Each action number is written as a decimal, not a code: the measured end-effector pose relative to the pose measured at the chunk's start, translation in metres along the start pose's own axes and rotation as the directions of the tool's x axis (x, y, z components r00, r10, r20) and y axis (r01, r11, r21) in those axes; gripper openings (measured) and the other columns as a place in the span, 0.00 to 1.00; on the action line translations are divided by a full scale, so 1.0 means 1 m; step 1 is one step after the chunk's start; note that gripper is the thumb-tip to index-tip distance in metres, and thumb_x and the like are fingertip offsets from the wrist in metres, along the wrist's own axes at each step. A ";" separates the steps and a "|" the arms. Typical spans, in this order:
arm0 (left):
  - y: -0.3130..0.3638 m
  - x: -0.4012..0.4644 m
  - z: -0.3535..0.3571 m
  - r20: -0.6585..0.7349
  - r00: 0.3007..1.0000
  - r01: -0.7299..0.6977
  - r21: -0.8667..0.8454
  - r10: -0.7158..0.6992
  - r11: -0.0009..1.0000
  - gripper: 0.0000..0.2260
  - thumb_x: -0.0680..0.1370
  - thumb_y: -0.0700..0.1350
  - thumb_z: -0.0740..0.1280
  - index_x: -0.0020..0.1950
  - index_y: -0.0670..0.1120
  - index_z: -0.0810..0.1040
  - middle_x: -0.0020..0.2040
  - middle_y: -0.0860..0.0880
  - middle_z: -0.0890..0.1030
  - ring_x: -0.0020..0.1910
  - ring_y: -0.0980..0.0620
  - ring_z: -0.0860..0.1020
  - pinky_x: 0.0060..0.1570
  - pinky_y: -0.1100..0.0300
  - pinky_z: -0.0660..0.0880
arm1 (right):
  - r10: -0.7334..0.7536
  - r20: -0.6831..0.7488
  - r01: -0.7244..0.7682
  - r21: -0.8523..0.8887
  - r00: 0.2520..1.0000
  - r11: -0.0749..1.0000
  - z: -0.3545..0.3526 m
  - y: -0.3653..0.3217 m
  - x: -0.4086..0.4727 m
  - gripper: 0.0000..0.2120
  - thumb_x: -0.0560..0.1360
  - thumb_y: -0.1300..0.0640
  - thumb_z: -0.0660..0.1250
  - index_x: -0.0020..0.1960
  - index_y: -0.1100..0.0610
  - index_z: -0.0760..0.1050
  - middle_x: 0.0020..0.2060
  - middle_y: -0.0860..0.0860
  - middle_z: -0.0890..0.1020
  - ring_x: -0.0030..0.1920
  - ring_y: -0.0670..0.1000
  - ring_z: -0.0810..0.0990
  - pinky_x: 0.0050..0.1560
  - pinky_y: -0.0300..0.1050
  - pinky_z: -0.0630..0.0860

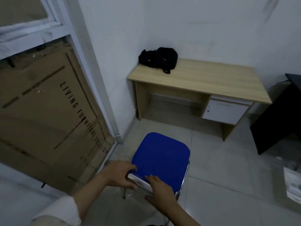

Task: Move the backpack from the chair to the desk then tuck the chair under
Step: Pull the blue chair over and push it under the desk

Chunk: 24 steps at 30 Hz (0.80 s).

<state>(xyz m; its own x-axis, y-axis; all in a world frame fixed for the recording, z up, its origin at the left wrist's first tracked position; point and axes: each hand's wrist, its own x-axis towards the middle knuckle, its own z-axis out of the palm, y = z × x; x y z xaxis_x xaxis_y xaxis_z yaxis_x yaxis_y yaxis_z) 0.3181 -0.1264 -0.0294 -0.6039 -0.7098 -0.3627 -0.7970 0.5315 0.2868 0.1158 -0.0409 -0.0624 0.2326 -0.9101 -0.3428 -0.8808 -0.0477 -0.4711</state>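
A black backpack (157, 59) lies on the far left corner of the light wooden desk (203, 79), against the white wall. The chair (161, 158), with a blue padded seat and a chrome frame, stands on the tiled floor some way in front of the desk's open leg space. My left hand (121, 174) grips the chrome bar at the near left edge of the chair. My right hand (160, 188) is closed over the same bar a little further right, fingers on top of the blue padding.
A large cardboard furniture box (48, 115) leans behind a glass partition on the left. The desk has a white drawer unit (225, 111) under its right side. A black piece of furniture (280, 118) stands to the right, and a white printed object (293, 183) lies at the right edge.
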 end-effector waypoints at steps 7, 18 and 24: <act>-0.014 0.015 0.006 0.064 0.991 -0.126 0.232 0.114 0.965 0.16 0.77 0.44 0.62 0.63 0.55 0.74 0.58 0.50 0.82 0.55 0.50 0.80 0.54 0.51 0.78 | -0.007 -0.102 0.000 -0.062 0.995 0.998 0.004 -0.001 0.003 0.24 0.76 0.59 0.61 0.71 0.47 0.64 0.62 0.51 0.79 0.57 0.54 0.79 0.56 0.51 0.77; -0.024 0.038 0.008 0.000 0.987 -0.153 0.263 0.158 0.953 0.16 0.78 0.45 0.62 0.66 0.53 0.72 0.60 0.49 0.81 0.56 0.49 0.79 0.56 0.53 0.77 | -0.033 -0.130 0.022 -0.085 0.991 0.996 -0.010 0.007 0.014 0.22 0.76 0.56 0.63 0.69 0.48 0.66 0.60 0.51 0.80 0.55 0.53 0.80 0.56 0.51 0.77; -0.019 0.051 0.002 -0.014 0.988 -0.144 0.293 0.155 0.945 0.16 0.78 0.44 0.62 0.66 0.53 0.71 0.59 0.49 0.81 0.55 0.49 0.80 0.53 0.53 0.77 | -0.052 -0.142 0.039 -0.098 0.988 0.994 -0.025 0.015 0.021 0.20 0.77 0.54 0.62 0.69 0.47 0.66 0.59 0.50 0.81 0.55 0.52 0.80 0.56 0.48 0.76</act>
<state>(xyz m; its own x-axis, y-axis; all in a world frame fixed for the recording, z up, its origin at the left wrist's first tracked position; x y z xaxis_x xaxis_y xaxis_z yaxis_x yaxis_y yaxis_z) 0.3023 -0.1722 -0.0554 -0.7198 -0.6254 -0.3013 -0.6695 0.7401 0.0634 0.0974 -0.0713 -0.0562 0.2175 -0.9556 -0.1988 -0.9072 -0.1228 -0.4023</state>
